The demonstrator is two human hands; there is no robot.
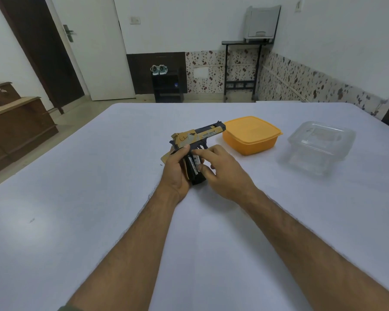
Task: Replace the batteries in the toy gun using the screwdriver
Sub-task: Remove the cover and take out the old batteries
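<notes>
**Asker:** Start on your left. What has that hand got?

**Me:** My left hand (176, 170) is wrapped round the grip of the toy gun (197, 140), holding it just above the white table (76, 198), near the middle. The barrel points away and to the right, toward the orange lidded box (252, 135).

**Asker:** How do you expect it to handle?

**Me:** I'd judge it light, hollow, stiff plastic, a bit slick. The grip is the sensible place to hold; squeezing the open side could flex it.

**Asker:** And its looks?

**Me:** Tan-yellow body, dark slide with small lettering, dark trigger guard. The grip's side seems open, showing a battery (194, 166) with a black-and-white label.

**Asker:** Your right?

**Me:** My right hand (220, 169) holds nothing; its fingers are loosely bent, fingertips (195, 151) touching the battery, thumb beside it. I'd guess I'm seating or prising it. Farther right sits a clear plastic container (319, 144). I see no screwdriver.
</notes>
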